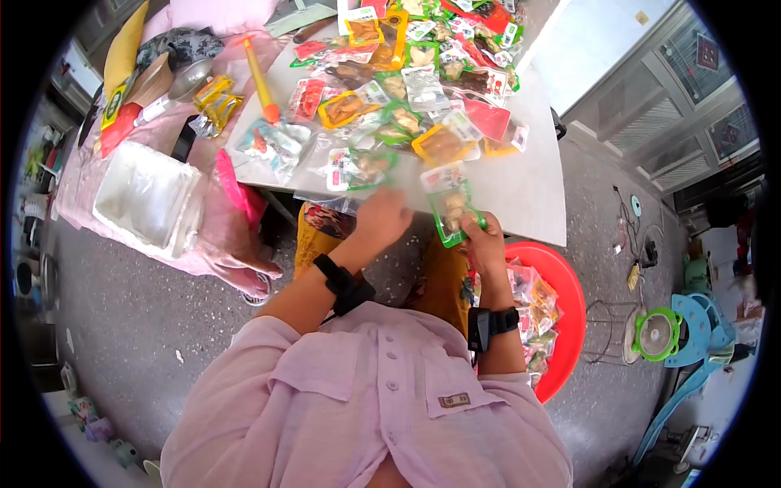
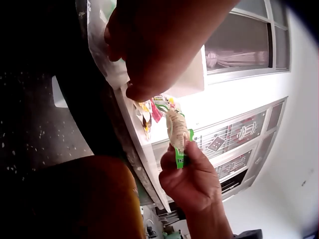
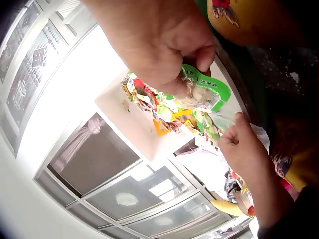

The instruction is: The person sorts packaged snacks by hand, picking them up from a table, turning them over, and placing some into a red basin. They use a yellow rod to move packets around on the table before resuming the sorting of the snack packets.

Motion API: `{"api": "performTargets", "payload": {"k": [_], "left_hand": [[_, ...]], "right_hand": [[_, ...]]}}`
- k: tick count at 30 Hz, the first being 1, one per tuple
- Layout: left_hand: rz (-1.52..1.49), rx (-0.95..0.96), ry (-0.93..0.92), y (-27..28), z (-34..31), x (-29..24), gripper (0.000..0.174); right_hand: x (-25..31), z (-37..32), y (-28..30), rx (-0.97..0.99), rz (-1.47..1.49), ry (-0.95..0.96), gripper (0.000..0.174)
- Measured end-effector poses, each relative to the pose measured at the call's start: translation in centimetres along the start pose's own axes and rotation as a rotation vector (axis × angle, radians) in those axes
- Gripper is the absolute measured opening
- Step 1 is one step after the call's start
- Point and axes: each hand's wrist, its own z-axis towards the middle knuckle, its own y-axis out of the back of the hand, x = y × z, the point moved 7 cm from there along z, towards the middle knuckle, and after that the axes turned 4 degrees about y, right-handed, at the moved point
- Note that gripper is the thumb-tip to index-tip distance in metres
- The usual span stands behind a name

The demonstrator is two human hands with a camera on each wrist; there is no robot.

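The right hand (image 1: 486, 244) pinches a green-edged clear packet (image 1: 449, 195) with pale food inside, upright at the table's front edge. In the left wrist view that hand (image 2: 192, 181) has its thumb and fingers on the packet's lower end (image 2: 178, 132). To its left, the left hand (image 1: 382, 218) is blurred at the table edge, beside a thin clear plastic bag (image 1: 329, 200). The right wrist view has the left hand's (image 3: 246, 149) fingers curled, thumb and forefinger at the clear plastic (image 3: 260, 133). Another green-edged packet (image 1: 362, 168) lies just beyond the left hand.
Many colourful food packets (image 1: 423, 57) are heaped on the pale table (image 1: 533, 183). A red basin (image 1: 572, 301) of packets stands at the right below the table. At the left are a white foam box (image 1: 146, 195) on pink cloth and an orange-yellow stick (image 1: 259, 77).
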Motion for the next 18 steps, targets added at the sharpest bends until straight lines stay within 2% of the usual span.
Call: {"api": "performTargets", "payload": {"k": [2,5,11,14,17,18], "left_hand": [[0.013,0.063,0.08,-1.1,0.4,1.4,0.015],[-0.135,-0.034,0.033,-1.5,0.5,2.8,0.01],[-0.303,-0.189,0.053,1.2,0.1,2.9,0.008],[-0.273,-0.124,0.049,1.1,0.4,3.1,0.014],[-0.187,-0.158,-0.068,2.4,0.0,0.5,0.007],[-0.158,-0.132,-0.044,2.3,0.1,0.4,0.008]], "right_hand": [[-0.2,-0.1,0.0,0.017,-0.029,-0.044,0.011],[-0.3,-0.4,-1.0,0.075,-0.05,-0.068,0.011],[-0.5,0.1,-2.4,0.176,0.019,-0.11,0.011],[-0.5,0.4,-3.0,0.243,0.028,-0.148,0.013],[-0.4,1.1,-4.3,0.347,-0.026,-0.216,0.015],[-0.1,1.6,-5.0,0.359,-0.081,-0.234,0.017]]}}
